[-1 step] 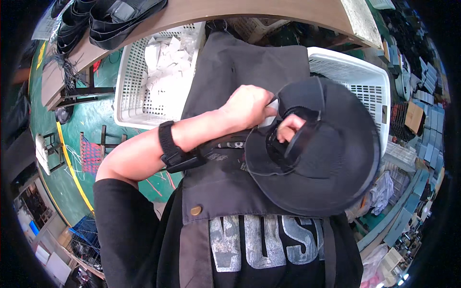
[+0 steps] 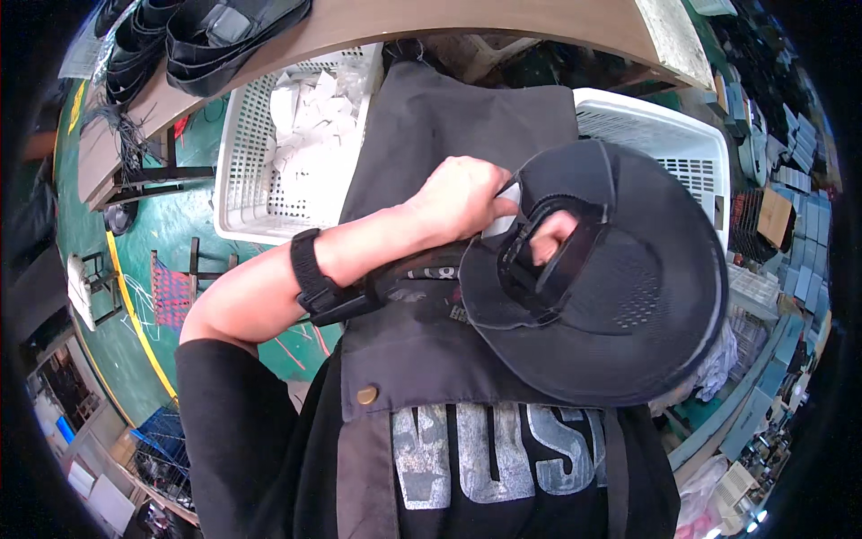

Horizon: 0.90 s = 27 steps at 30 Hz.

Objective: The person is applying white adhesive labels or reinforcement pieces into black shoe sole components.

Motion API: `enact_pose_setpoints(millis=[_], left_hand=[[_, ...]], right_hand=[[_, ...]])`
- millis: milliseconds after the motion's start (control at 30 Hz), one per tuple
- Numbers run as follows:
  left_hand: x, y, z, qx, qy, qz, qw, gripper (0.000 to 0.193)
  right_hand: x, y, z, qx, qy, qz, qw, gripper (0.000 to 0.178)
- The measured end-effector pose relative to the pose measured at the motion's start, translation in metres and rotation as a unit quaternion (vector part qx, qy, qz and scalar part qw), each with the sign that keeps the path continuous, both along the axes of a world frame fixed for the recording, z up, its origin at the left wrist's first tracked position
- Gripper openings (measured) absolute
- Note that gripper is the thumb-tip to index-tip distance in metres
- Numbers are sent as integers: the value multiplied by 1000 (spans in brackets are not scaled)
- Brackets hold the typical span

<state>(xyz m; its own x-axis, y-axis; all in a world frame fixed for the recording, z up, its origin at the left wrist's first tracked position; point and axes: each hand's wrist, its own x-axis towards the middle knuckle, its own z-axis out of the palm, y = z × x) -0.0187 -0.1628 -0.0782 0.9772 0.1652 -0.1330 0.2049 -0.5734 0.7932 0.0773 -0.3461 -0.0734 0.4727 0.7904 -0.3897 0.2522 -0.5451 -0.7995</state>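
A black wide-brimmed hat [image 2: 602, 278] is held upside down over the person's dark apron [image 2: 431, 341], its hollow crown facing up toward the camera and its oval brim running from upper left to lower right. The left hand [image 2: 458, 198] is clenched on the brim's upper-left edge, pinching a pale tag [image 2: 501, 216] there. The right hand [image 2: 549, 235] is inside the crown — only fingertips show, curled around the inner band. Beyond the hat sit two white plastic baskets [image 2: 247, 171], a curved wooden tabletop [image 2: 467, 22] and a green floor [image 2: 171, 234].
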Motion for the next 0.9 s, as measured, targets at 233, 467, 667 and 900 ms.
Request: enact_pose_setpoints(millis=[233,467,667,900], left_hand=[[6,-1,2,-114,-27,-10,993,23],[1,29,26,133,-283,-81,946,42],[-5,27,28,297,-329,-260,858,38],[0,154,79,290,-240,-89,922,31]], right_hand=[[17,-9,-27,34,105,-69,991,21],[43,-10,-49,87,95,-155,979,37],[58,25,-21,152,298,-144,931,37],[69,4,-15,170,239,-170,941,33]])
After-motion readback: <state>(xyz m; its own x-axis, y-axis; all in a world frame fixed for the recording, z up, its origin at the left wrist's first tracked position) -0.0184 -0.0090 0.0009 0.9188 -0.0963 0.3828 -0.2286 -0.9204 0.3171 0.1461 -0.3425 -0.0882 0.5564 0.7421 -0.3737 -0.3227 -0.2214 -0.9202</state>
